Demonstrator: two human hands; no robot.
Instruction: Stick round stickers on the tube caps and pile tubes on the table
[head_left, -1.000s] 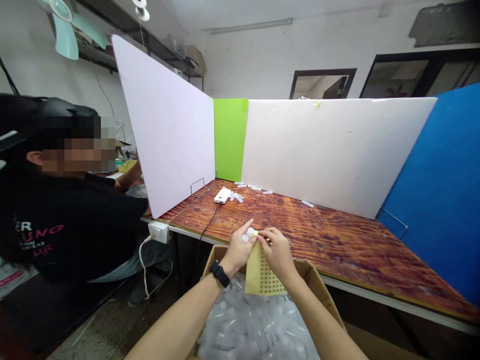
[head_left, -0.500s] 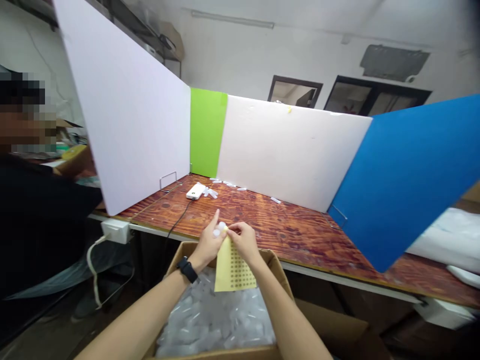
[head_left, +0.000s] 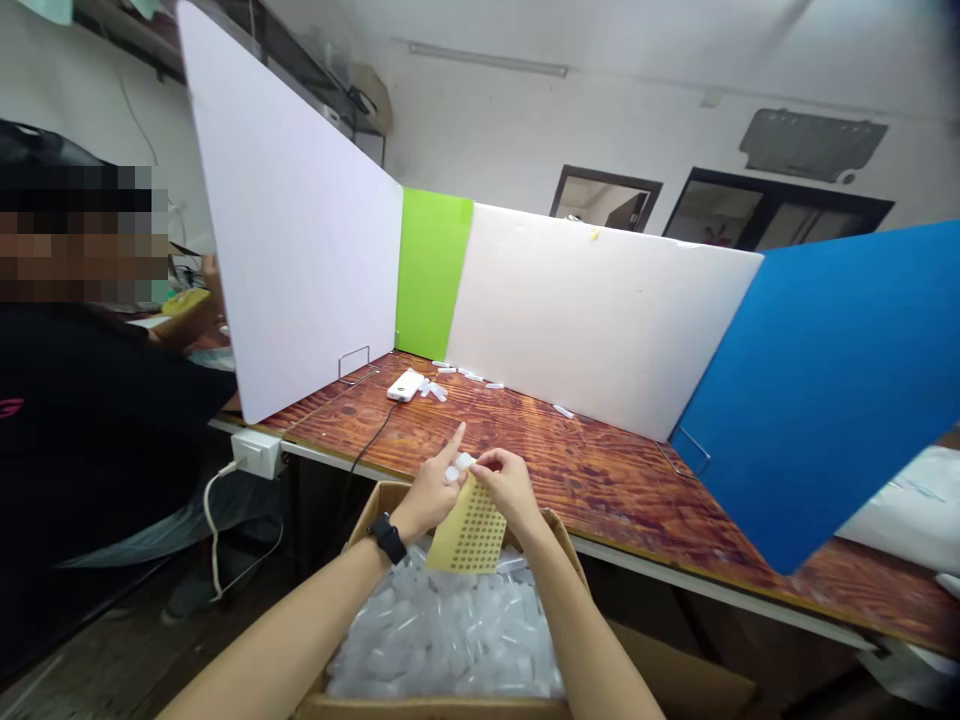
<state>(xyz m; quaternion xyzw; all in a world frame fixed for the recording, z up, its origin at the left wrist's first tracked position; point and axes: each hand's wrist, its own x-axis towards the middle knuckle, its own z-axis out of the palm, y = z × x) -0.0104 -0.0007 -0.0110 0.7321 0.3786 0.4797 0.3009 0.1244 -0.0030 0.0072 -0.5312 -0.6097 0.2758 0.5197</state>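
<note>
My left hand (head_left: 431, 496) is closed around two small white pieces with round ends (head_left: 452, 475), with its index finger pointing up and away. It also holds the top of a yellow sticker sheet (head_left: 465, 535) printed with rows of small dark round marks. My right hand (head_left: 514, 490) pinches with thumb and index finger at the sheet's upper edge, touching one round white end; whether a sticker is between the fingertips is too small to tell. Under the sheet, a cardboard box (head_left: 386, 496) is filled with many translucent plastic tubes (head_left: 450, 630).
On the wooden table (head_left: 495, 420) lie a white device (head_left: 406, 386) with a cable and several small tubes (head_left: 435, 390). White (head_left: 315, 230), green (head_left: 435, 270) and blue (head_left: 817, 380) panels surround it. At left a co-worker (head_left: 97, 400) sits beside a power socket (head_left: 256, 455).
The view has shifted slightly, so the scene sits further right. Both hands stay together at the sheet's top, and the sheet hangs more tilted.
</note>
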